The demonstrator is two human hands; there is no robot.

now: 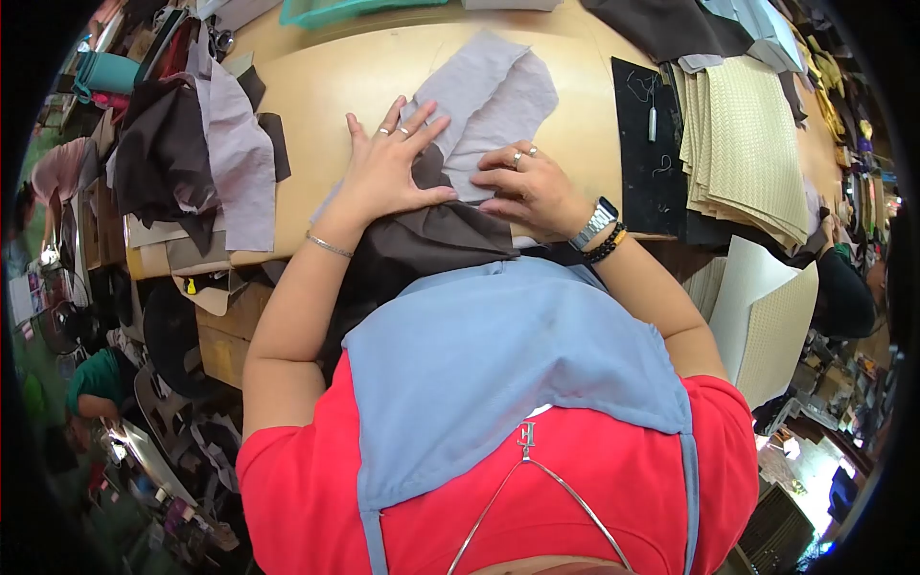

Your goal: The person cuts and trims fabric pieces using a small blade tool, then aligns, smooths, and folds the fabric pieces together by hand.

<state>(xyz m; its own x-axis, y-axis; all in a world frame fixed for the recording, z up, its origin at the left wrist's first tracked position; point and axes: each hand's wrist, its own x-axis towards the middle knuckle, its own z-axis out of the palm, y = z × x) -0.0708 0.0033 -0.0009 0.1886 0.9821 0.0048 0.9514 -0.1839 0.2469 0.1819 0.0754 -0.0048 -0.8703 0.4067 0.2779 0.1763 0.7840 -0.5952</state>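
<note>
A light grey-lilac cloth [489,96] lies on the wooden table, joined or overlapped with a dark brown cloth [431,235] that hangs over the table's front edge. My left hand [398,168] rests on the cloths with its fingers spread, rings on two of them. To its right, my right hand [532,187] presses on the lower part of the light cloth, fingers bent; whether its fingertips hold the fabric is hidden. A watch [599,218] and dark beads are on the right wrist.
Dark and lilac cloths [230,153] are heaped at the left. A black board [647,144] with small tools and a stack of woven-textured cream sheets [743,144] lie right. A teal tray [355,10] stands at the back. Other people work at both sides.
</note>
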